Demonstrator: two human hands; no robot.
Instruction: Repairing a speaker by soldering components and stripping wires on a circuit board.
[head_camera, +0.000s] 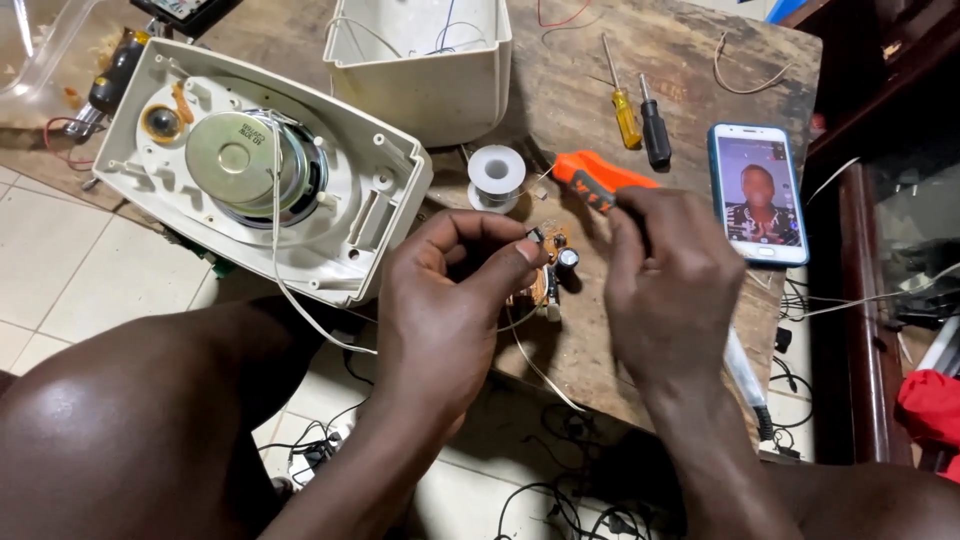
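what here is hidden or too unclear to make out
Head view, the only one:
- Small brown circuit board: mostly covered by the left hand.
- Orange-handled tool: its tip is hidden behind the right hand.
- Open white plastic speaker housing: lower edge covered by the person's leg.
- White plastic box: top cut off by the frame edge.
- Dark device at top left: mostly cropped.

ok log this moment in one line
left hand: holds circuit board | right hand: grips soldering iron | speaker: open

Solder spool (496, 172) lies between speaker housing (262, 172) and screwdrivers (640, 115).
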